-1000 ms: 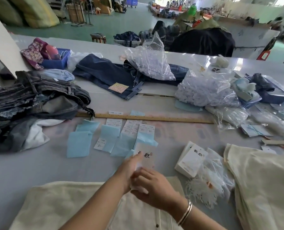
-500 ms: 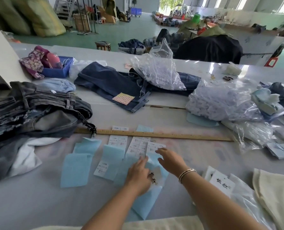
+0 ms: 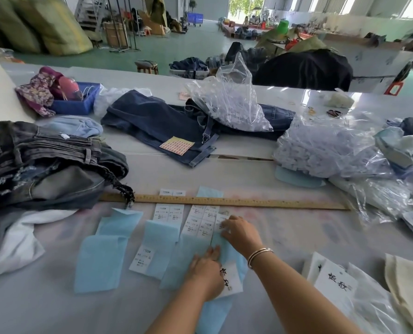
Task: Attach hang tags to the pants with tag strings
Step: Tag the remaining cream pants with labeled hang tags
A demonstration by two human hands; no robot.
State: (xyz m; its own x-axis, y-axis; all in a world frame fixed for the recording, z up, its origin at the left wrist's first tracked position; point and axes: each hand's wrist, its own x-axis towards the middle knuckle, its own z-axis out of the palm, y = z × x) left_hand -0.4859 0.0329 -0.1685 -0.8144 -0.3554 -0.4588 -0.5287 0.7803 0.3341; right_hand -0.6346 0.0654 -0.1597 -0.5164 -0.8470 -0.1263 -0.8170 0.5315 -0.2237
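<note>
I see the ruler (image 3: 224,202) lying across the table (image 3: 44,309), label sheets (image 3: 198,222) just before it, jeans (image 3: 44,162) piled at its left end, bags of tag strings (image 3: 321,150) behind its right end, hang tags (image 3: 333,283) near right.

Bright daylight, coming in from the big doorway (image 3: 245,6) and windows (image 3: 410,6) at the back. Shiny glare on the plastic bags (image 3: 321,145) and far tabletop (image 3: 285,97). Soft, faint shadows. Bent and stretched near the edges. A little blurry on the right hand (image 3: 243,233).
</note>
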